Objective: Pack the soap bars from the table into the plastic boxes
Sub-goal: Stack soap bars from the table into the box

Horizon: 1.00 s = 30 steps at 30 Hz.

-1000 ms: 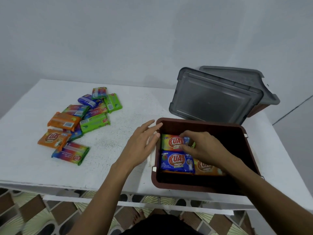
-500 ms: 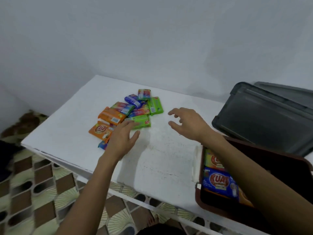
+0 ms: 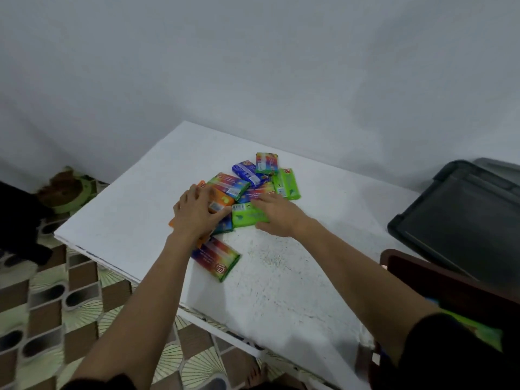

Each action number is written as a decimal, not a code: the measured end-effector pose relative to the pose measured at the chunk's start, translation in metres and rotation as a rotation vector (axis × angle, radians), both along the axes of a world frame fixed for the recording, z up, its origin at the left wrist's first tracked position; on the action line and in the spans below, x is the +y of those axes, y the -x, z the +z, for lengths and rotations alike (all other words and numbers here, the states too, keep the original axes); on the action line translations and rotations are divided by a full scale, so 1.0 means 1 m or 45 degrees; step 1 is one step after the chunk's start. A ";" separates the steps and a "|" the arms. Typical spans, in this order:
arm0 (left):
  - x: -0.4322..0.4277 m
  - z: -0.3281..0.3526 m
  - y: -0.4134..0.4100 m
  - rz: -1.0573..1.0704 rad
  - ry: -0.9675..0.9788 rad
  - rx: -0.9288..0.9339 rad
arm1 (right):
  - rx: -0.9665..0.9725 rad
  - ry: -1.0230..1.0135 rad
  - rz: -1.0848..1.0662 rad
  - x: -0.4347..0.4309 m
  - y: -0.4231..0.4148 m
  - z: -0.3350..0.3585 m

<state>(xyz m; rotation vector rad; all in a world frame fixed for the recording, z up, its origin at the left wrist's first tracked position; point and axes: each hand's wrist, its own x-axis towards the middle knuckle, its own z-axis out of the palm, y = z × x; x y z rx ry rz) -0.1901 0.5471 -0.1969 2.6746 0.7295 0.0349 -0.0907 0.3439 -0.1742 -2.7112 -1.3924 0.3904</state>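
Several wrapped soap bars lie in a pile (image 3: pixel 253 181) on the white table (image 3: pixel 281 277). My left hand (image 3: pixel 197 212) lies flat on two orange bars (image 3: pixel 222 200), thumb stretched towards the green bar. My right hand (image 3: pixel 277 218) holds that green bar (image 3: pixel 247 216), fingers on its far edge and thumb on its near edge. A rainbow-wrapped bar (image 3: pixel 215 257) lies apart, nearest me. The brown plastic box (image 3: pixel 450 280) stands at the lower right, mostly hidden by my right arm; a green bar (image 3: pixel 478 330) shows inside it.
A dark grey lid (image 3: pixel 461 220) leans behind the brown box, with a second grey box edge behind it at the far right. The table's left edge (image 3: pixel 92 249) drops to a patterned tile floor. A plain wall rises behind the table.
Both hands left the brown box and moved left to the pile. The left hand now lies on the orange bars and the right hand has taken the green bar. The view swung left.
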 end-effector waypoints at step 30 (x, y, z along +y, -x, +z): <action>-0.057 0.050 -0.002 0.015 0.451 -0.417 | 0.702 -0.644 -0.524 -0.091 0.000 0.073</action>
